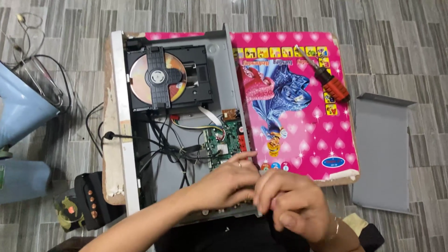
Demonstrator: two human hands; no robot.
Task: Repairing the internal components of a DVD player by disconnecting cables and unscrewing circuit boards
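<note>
View from above, read left to right. At the far left, a pale blue plastic container (18,109) stands on the tiled floor (410,28), with a loop of thin wires (44,79) beside it. Below it, a small black unit with copper-coloured studs (88,200) lies on the floor. At centre left, an opened disc player (177,126), its cover off, rests on the left part of a pink board (303,135), which serves as the surface. Inside the chassis, a disc tray with a disc (156,77) occupies the far end; black cables (163,144) run from it toward a green circuit board (224,140) at the near right corner. The left hand (224,184), wearing a ring, rests over the near edge of the chassis just below the circuit board, fingers curled; what its grip encloses cannot be told. The right hand (291,200), touching the left, is closed with fingers bent at the same near edge; its contents are hidden. To the right, an orange-and-black screwdriver (324,74) lies on the pink board, well apart from both hands. At the far right, a grey metal cover (382,149) lies on the floor beside the board.
</note>
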